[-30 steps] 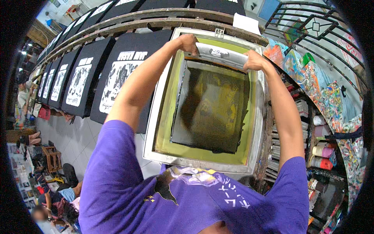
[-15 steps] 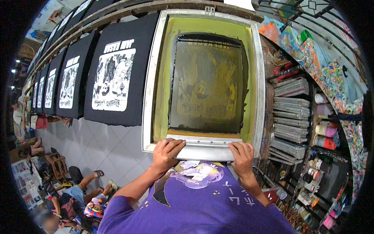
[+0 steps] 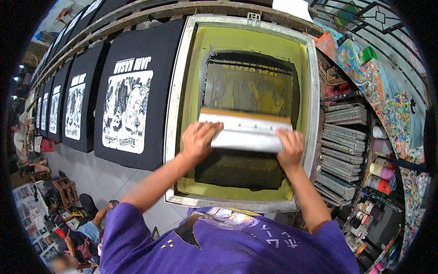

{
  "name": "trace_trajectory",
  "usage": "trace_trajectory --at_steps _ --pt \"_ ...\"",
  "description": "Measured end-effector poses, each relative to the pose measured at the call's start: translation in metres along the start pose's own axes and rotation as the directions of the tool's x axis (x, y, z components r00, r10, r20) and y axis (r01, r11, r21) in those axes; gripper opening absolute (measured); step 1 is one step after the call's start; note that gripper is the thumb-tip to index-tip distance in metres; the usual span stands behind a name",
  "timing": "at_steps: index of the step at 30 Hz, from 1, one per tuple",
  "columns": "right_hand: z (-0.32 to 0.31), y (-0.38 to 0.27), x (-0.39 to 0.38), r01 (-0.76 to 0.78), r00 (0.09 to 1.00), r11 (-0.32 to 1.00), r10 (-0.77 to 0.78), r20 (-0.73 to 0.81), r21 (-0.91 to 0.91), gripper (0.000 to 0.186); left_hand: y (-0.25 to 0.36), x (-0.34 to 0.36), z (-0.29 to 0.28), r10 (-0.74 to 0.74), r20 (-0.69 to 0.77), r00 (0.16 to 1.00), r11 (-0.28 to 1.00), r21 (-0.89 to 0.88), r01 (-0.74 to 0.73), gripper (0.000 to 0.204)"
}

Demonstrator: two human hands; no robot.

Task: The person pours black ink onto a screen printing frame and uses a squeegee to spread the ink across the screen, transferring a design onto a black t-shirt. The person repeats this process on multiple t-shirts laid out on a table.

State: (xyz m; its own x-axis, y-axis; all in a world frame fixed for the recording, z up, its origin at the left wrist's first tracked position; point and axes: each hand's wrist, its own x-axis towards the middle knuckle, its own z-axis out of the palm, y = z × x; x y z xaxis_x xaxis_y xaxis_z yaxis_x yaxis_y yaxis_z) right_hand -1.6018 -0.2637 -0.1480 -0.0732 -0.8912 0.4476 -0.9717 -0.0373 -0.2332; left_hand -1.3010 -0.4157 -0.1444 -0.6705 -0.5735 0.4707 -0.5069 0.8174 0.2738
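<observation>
A metal-framed printing screen (image 3: 310,114) with yellow-green mesh lies in front of me. Across its middle sits a wide squeegee (image 3: 248,138) with a silvery metal holder and an orange-brown blade edge along its far side. My left hand (image 3: 200,139) is closed over the squeegee's left end, while my right hand (image 3: 290,145) grips the right end, thumb on the near face. Dark ink (image 3: 235,171) covers the mesh on my side of the squeegee. Beyond it, a faint picture shows through the mesh, with a band of black ink (image 3: 246,59) at the far end.
Black shirts with white prints (image 3: 127,109) lie in a row to the left. Stacked metal frames (image 3: 342,141) fill a rack at right, beside shelves of jars and tubs (image 3: 381,171). A wooden rail (image 3: 150,13) runs behind the screen. Another person (image 3: 84,235) is at lower left.
Both hands have pushed the squeegee from the near end of the screen to about its middle. My arms reach further forward, and the whole view has shifted slightly.
</observation>
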Motion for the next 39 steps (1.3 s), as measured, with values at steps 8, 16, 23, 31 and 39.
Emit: trace_trajectory --at_steps 8,16,23,31,39 --pt "0.019 0.108 0.219 -0.071 0.959 0.995 0.086 0.27 -0.063 0.035 -0.118 0.215 0.032 -0.092 0.251 0.964 0.992 0.105 0.067 0.037" --pt "-0.058 0.078 0.21 0.16 0.822 0.978 -0.207 0.53 0.133 0.035 -0.083 0.21 -0.061 -0.125 0.577 0.807 0.992 0.095 0.085 0.051" --pt "-0.111 -0.075 -0.079 0.128 0.923 0.986 -0.156 0.351 0.103 0.063 0.066 -0.091 -0.112 0.049 0.245 0.968 0.954 -0.299 0.028 0.063" --pt "-0.109 -0.123 -0.191 0.28 0.933 0.954 -0.245 0.264 -0.105 0.039 0.111 -0.206 -0.109 0.086 0.203 0.976 0.97 -0.242 -0.035 0.079" --pt "-0.089 -0.089 -0.19 0.103 0.994 0.994 -0.104 -0.038 -0.034 0.041 0.117 -0.223 -0.124 -0.214 -0.153 0.965 0.932 -0.327 0.156 0.082"
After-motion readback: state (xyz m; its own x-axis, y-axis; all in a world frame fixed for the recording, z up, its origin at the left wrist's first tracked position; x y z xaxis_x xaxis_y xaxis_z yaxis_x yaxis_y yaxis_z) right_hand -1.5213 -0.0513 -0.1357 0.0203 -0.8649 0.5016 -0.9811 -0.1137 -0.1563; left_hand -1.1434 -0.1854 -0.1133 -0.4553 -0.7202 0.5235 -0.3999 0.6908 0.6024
